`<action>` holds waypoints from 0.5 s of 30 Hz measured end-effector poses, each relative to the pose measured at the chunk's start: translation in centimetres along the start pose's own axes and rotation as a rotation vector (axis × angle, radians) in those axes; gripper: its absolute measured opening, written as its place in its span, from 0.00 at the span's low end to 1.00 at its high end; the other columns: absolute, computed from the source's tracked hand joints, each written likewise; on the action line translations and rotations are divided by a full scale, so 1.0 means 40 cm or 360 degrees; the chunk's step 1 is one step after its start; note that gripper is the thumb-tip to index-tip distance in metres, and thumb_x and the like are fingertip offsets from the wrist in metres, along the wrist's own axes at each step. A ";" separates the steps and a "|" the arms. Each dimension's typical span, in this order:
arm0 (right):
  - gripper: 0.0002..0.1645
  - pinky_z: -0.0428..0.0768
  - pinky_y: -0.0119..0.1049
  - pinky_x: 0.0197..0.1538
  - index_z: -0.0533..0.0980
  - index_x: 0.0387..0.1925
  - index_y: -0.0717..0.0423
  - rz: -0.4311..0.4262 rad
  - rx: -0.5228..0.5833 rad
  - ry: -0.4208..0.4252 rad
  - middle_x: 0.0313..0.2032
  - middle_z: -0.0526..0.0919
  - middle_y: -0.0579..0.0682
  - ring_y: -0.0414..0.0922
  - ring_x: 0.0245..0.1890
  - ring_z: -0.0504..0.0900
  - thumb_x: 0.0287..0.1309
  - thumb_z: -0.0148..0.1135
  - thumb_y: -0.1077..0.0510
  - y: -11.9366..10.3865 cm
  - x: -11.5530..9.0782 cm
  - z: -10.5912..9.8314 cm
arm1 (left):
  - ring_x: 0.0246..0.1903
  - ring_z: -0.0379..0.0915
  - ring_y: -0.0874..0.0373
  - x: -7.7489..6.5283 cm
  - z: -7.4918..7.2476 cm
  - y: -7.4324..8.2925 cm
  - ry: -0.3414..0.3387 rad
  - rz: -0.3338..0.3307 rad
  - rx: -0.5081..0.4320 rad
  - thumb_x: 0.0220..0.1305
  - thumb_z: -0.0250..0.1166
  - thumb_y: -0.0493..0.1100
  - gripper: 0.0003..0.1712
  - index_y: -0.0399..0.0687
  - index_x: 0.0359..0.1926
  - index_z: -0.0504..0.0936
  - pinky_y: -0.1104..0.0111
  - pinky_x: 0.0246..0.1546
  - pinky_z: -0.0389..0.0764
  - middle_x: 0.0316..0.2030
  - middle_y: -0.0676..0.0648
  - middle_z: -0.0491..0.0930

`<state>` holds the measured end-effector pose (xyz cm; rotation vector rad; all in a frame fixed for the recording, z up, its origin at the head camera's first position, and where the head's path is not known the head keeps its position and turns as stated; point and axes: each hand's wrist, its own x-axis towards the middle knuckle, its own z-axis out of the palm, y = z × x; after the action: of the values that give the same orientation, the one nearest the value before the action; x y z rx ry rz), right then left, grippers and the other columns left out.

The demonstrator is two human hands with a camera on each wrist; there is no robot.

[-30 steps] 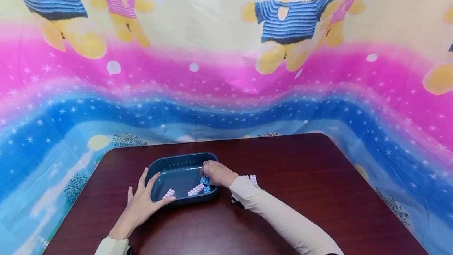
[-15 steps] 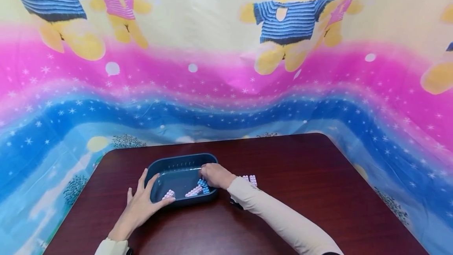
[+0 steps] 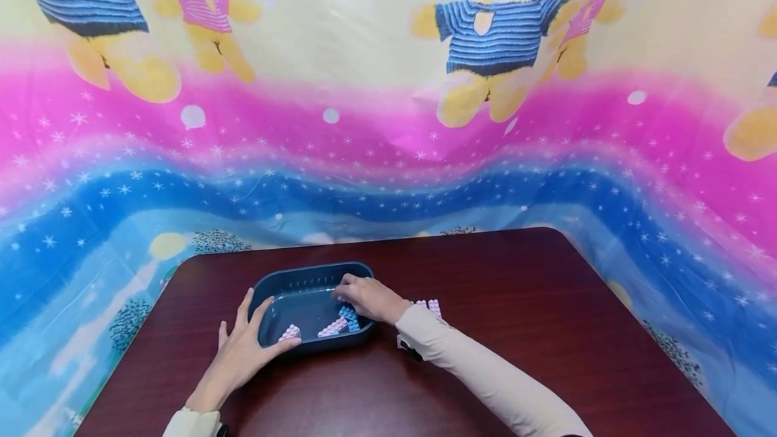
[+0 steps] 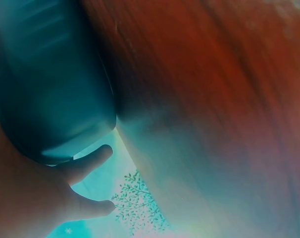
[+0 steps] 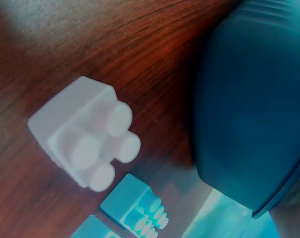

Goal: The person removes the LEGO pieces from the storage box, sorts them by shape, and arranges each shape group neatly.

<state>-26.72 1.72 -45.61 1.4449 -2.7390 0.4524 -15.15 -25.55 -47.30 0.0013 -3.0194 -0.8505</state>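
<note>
A dark blue-grey tray stands on the left part of the table. My left hand grips its left end, thumb across the front rim and index finger over the side rim. Two other fingers stick out past the tray in the left wrist view. My right hand is over the tray's right side, fingers loosely bent, with nothing visible in them. Below it in the tray lie blue toy bricks and a long pink brick. Another pink brick lies by my left thumb.
On the table right of the tray are more pink bricks, partly behind my right sleeve. The right wrist view shows a pale brick and blue bricks beside the tray. A bear-print curtain surrounds the dark red-brown table.
The fingers of my right hand have come off the blue brick and shifted slightly left and up. Blue and pink bricks have slid a little left in the tray. My left hand stays put.
</note>
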 end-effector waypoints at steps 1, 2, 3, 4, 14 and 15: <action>0.16 0.81 0.27 0.57 0.85 0.60 0.51 0.0008 0.0005 -0.0001 0.52 0.83 0.51 0.41 0.47 0.84 0.79 0.57 0.62 -0.001 0.000 0.000 | 0.72 0.54 0.19 0.000 0.000 0.000 -0.0004 -0.0003 0.0000 0.59 0.71 0.74 0.65 0.41 0.82 0.56 0.20 0.68 0.33 0.82 0.29 0.33; 0.16 0.81 0.27 0.57 0.85 0.60 0.50 0.0023 0.0013 0.0001 0.53 0.82 0.51 0.40 0.47 0.84 0.79 0.57 0.61 -0.002 -0.001 0.000 | 0.72 0.54 0.19 -0.001 0.000 0.001 -0.0008 -0.0008 -0.0002 0.59 0.71 0.74 0.65 0.41 0.82 0.56 0.21 0.68 0.33 0.82 0.29 0.33; 0.16 0.81 0.27 0.58 0.85 0.60 0.50 0.0040 0.0024 0.0006 0.53 0.81 0.50 0.40 0.47 0.84 0.79 0.57 0.61 -0.003 -0.001 0.000 | 0.72 0.55 0.19 -0.002 0.000 0.001 -0.0007 -0.0009 0.0000 0.59 0.71 0.74 0.65 0.41 0.82 0.56 0.21 0.68 0.33 0.82 0.29 0.33; 0.16 0.81 0.27 0.57 0.84 0.60 0.50 0.0054 0.0044 0.0013 0.54 0.81 0.51 0.39 0.47 0.83 0.79 0.57 0.61 -0.002 -0.001 0.001 | 0.72 0.55 0.19 -0.002 0.000 0.001 -0.0005 -0.0009 0.0000 0.59 0.71 0.73 0.65 0.41 0.82 0.56 0.21 0.68 0.33 0.82 0.29 0.34; 0.22 0.83 0.25 0.52 0.77 0.65 0.60 -0.0027 0.0123 0.0142 0.62 0.72 0.57 0.44 0.47 0.85 0.73 0.62 0.68 0.003 -0.008 -0.005 | 0.72 0.54 0.19 0.000 0.000 0.000 0.0010 0.0016 -0.0017 0.59 0.72 0.73 0.64 0.42 0.82 0.56 0.20 0.67 0.34 0.82 0.29 0.34; 0.22 0.83 0.25 0.52 0.77 0.66 0.61 -0.0037 0.0126 0.0139 0.61 0.73 0.57 0.44 0.46 0.85 0.73 0.62 0.68 0.003 -0.009 -0.006 | 0.72 0.54 0.19 0.000 0.001 -0.001 0.0008 0.0014 -0.0013 0.59 0.72 0.73 0.64 0.42 0.82 0.56 0.20 0.67 0.34 0.82 0.29 0.34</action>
<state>-26.62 2.14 -45.46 1.4356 -2.6619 0.6146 -15.16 -25.56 -47.34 -0.0099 -3.0088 -0.8612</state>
